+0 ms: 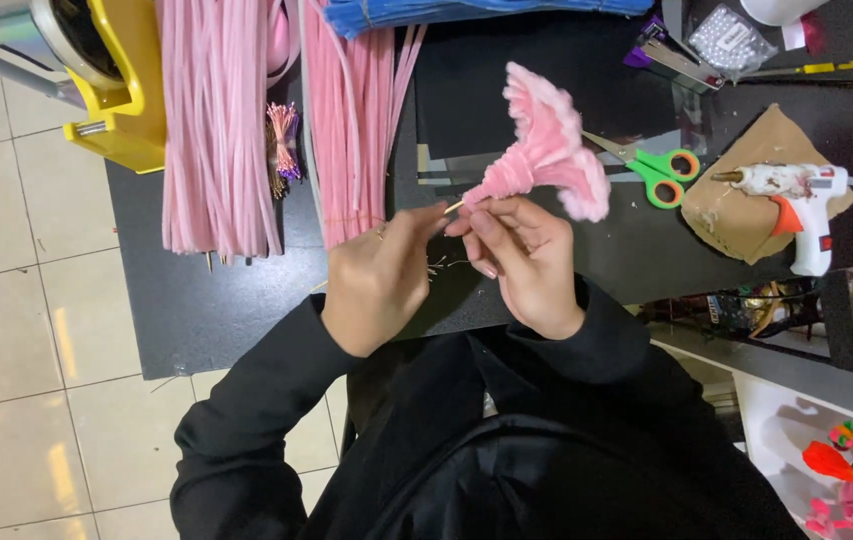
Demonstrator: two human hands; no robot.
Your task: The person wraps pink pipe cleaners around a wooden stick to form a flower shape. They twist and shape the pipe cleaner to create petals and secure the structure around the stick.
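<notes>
flower: pink fuzzy flower raised above the black surface for working.
left hand: grip pinching its thin stem.
right hand: fingers clamped at flower's base, steadying.
scissors: just beyond flower.

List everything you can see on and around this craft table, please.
Fuzzy flower: one, pink, held above the table on a thin stick.
Fuzzy craft stems: two big bundles, pink, upper left of the table.
Blue stems: one bundle, top edge.
Scissors: one, green handles, right of the flower.
Glue gun: one, white and orange, lying on brown cardboard.
Tape dispenser: one, yellow, top left.
Bag of beads: one, clear, top right.
Table: one, black.
Left hand: pinches the stick's lower end.
Right hand: grips the flower's base.
</notes>
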